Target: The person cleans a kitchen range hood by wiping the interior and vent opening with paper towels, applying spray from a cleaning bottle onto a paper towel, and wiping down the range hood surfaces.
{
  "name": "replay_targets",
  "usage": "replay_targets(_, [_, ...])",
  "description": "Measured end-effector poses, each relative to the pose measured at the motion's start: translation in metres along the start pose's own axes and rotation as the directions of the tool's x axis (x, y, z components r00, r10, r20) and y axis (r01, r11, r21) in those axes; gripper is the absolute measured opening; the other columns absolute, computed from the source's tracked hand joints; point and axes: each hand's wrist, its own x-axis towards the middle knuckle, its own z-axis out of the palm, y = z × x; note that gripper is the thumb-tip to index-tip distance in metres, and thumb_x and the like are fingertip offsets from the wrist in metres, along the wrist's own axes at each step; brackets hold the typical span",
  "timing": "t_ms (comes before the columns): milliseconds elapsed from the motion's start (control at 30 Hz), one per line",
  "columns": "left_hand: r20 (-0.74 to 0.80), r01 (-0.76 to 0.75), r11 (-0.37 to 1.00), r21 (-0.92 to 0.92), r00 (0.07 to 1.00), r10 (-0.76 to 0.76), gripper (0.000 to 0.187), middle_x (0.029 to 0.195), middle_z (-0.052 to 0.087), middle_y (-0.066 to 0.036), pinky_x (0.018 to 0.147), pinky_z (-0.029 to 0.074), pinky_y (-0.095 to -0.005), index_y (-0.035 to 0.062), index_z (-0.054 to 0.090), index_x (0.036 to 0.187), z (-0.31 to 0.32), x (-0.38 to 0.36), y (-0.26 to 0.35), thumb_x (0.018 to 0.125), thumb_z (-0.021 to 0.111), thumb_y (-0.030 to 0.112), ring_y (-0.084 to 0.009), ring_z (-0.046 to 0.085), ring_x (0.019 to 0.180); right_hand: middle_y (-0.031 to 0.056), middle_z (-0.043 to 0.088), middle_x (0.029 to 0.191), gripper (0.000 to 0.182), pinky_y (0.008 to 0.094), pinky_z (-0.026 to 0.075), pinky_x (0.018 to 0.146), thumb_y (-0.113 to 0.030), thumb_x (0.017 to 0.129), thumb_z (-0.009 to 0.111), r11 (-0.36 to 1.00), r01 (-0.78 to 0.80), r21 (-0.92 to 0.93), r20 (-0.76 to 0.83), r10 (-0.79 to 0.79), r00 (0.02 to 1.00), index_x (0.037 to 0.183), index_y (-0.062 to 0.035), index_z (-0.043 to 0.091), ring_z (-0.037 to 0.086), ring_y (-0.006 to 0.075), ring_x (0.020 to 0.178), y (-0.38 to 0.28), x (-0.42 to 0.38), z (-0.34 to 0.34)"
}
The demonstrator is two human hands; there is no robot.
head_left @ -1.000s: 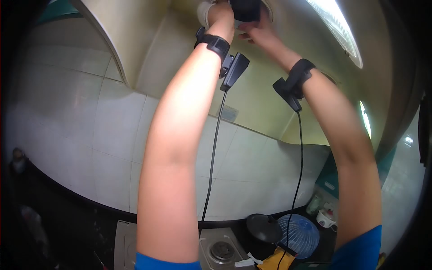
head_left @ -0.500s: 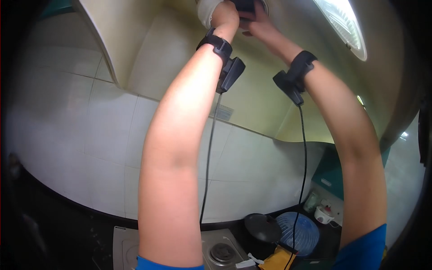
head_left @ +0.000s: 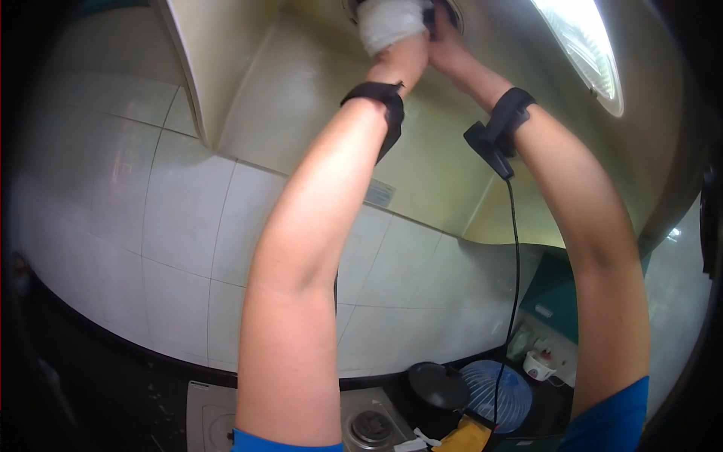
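Note:
Overhead, inside the underside of a range hood (head_left: 301, 98), both my arms reach up to a dark round opening (head_left: 455, 10). My left hand (head_left: 407, 54) is closed on a crumpled white cloth (head_left: 392, 24), pressed up at the opening; the cloth hides most of its fingers. Right beside it, my right hand (head_left: 449, 47) has its fingers up against a dark part within the opening's rim. Its fingertips are partly hidden, but they look closed round that part. Black straps with small devices sit on both wrists.
The lit hood lamp (head_left: 587, 53) is at the upper right. Below are a gas stove (head_left: 373, 429), a black pan lid (head_left: 438, 386), a blue basket (head_left: 501, 395), a yellow cloth (head_left: 463, 435) and a white cup-like pot (head_left: 538, 364). A black cable (head_left: 514, 279) hangs from my right wrist.
My left hand has turned and shifted slightly right and down, showing more of the white cloth. Its wrist device has rotated mostly out of sight. My right hand stays near the opening.

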Motion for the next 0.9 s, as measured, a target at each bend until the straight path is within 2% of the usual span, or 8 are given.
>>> replay_targets(67, [0.096, -0.080, 0.993, 0.086, 0.993, 0.072, 0.022, 0.089, 0.066, -0.019, 0.074, 0.049, -0.0508, 0.0085, 0.073, 0.099, 0.004, -0.006, -0.013, 0.079, 0.066, 0.015, -0.0406, 0.061, 0.089, 0.0192, 0.067, 0.114, 0.079, 0.0387, 0.050, 0.093, -0.005, 0.083, 0.064, 0.915, 0.375, -0.148, -0.165, -0.397, 0.903, 0.153, -0.0069, 0.026, 0.064, 0.0279, 0.105, 0.031, 0.013, 0.011])
replay_targets(100, [0.091, -0.078, 0.993, 0.088, 0.993, 0.069, 0.022, 0.089, 0.066, -0.019, 0.074, 0.049, -0.0508, 0.0085, 0.073, 0.099, 0.002, -0.009, -0.013, 0.079, 0.066, 0.015, -0.0406, 0.061, 0.089, 0.0192, 0.067, 0.114, 0.079, 0.0387, 0.050, 0.093, -0.005, 0.083, 0.064, 0.913, 0.379, -0.149, -0.161, -0.401, 0.902, 0.153, -0.0069, 0.026, 0.064, 0.0279, 0.105, 0.024, 0.013, 0.009])
replay_targets(167, [0.021, -0.093, 0.995, 0.033, 0.995, 0.093, 0.027, 0.084, 0.064, -0.018, 0.075, 0.050, -0.0500, 0.0090, 0.073, 0.100, 0.000, -0.012, -0.007, 0.073, 0.069, 0.010, -0.0394, 0.061, 0.088, 0.0140, 0.065, 0.121, 0.102, 0.0375, 0.049, 0.094, -0.011, 0.082, 0.068, 0.996, 0.045, -0.072, 0.060, -0.040, 0.997, 0.159, -0.0098, 0.001, 0.060, 0.0291, 0.115, 0.004, 0.003, -0.004])
replay_targets(300, [0.029, -0.002, 0.998, 0.065, 1.000, 0.000, 0.024, 0.091, 0.067, -0.019, 0.078, 0.050, -0.0495, 0.0097, 0.072, 0.103, 0.017, -0.014, -0.020, 0.081, 0.065, 0.014, -0.0387, 0.061, 0.093, 0.0181, 0.065, 0.119, 0.101, 0.0380, 0.048, 0.095, -0.009, 0.082, 0.067, 0.969, 0.163, -0.185, -0.059, -0.176, 0.983, 0.157, -0.0049, 0.001, 0.063, 0.0294, 0.110, -0.019, -0.035, 0.003])
replay_targets(400, [0.221, 0.335, 0.942, 0.037, 0.916, -0.334, 0.031, 0.104, 0.069, -0.018, 0.080, 0.050, -0.0476, 0.0081, 0.068, 0.117, 0.044, -0.008, -0.048, 0.095, 0.051, 0.021, -0.0383, 0.064, 0.094, 0.0228, 0.058, 0.132, 0.098, 0.0314, 0.052, 0.083, -0.016, 0.086, 0.063, 0.968, -0.233, 0.097, -0.022, 0.236, 0.972, 0.154, 0.0068, -0.004, 0.066, 0.0248, 0.105, -0.031, -0.048, 0.012])
replay_targets(567, [0.188, 0.498, 0.858, -0.129, 0.861, -0.472, 0.038, 0.107, 0.070, -0.020, 0.085, 0.049, -0.0442, 0.0045, 0.066, 0.123, 0.027, 0.004, -0.050, 0.090, 0.060, 0.022, -0.0376, 0.066, 0.096, 0.0197, 0.064, 0.121, 0.072, 0.0304, 0.054, 0.075, -0.005, 0.087, 0.052, 0.942, -0.168, 0.290, -0.101, 0.205, 0.974, 0.145, 0.0095, 0.012, 0.068, 0.0244, 0.093, -0.037, -0.035, 0.019])
replay_targets(633, [0.258, 0.586, 0.792, -0.169, 0.802, -0.538, 0.040, 0.110, 0.070, -0.020, 0.087, 0.049, -0.0435, 0.0040, 0.065, 0.124, 0.019, 0.010, -0.047, 0.089, 0.061, 0.023, -0.0373, 0.066, 0.098, 0.0310, 0.050, 0.131, 0.074, 0.0364, 0.059, 0.074, 0.001, 0.080, 0.050, 0.954, -0.085, 0.288, -0.119, 0.124, 0.985, 0.143, 0.0131, 0.013, 0.072, 0.0338, 0.088, -0.037, -0.032, 0.014])
replay_targets(900, [0.341, 0.860, 0.449, -0.242, 0.509, -0.790, 0.045, 0.119, 0.067, -0.020, 0.091, 0.048, -0.0427, 0.0030, 0.063, 0.126, 0.018, 0.004, -0.045, 0.088, 0.064, 0.028, -0.0372, 0.065, 0.106, 0.0269, 0.054, 0.117, 0.067, 0.0383, 0.063, 0.073, -0.001, 0.078, 0.053, 0.964, -0.040, 0.264, -0.039, 0.052, 0.998, 0.139, 0.0105, 0.028, 0.065, 0.0343, 0.100, -0.020, -0.001, 0.006])
